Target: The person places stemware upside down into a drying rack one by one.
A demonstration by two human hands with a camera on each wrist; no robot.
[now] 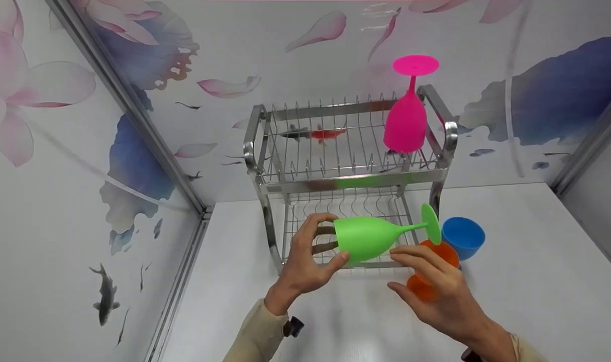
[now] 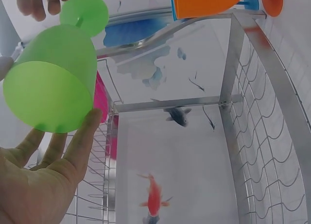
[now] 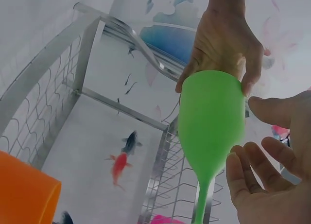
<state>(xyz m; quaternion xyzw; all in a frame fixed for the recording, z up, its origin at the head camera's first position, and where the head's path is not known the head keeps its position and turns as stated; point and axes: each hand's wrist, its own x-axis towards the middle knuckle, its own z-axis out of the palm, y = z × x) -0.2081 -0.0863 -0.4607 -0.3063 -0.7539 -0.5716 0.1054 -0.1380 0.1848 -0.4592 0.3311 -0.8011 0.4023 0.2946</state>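
Note:
A green plastic goblet [image 1: 367, 238] lies sideways in the air in front of the dish rack, its foot to the right. My left hand [image 1: 308, 256] holds it by the rim, thumb below and fingers on the far side, as the left wrist view also shows at the goblet's mouth [image 2: 48, 95]. Beside the bowl is my right hand [image 1: 438, 289], fingers spread and loosely bent. Its fingertips [image 3: 236, 158] come close to the bowl; whether they touch it I cannot tell. A pink goblet [image 1: 407, 123] stands upside down on the rack's upper tier, at the right.
The two-tier metal dish rack [image 1: 355, 179] stands against the patterned back wall. To its right on the white table [image 1: 526, 241] are a blue goblet [image 1: 464, 236] and an orange goblet [image 1: 443, 252], the orange one partly hidden by my right hand.

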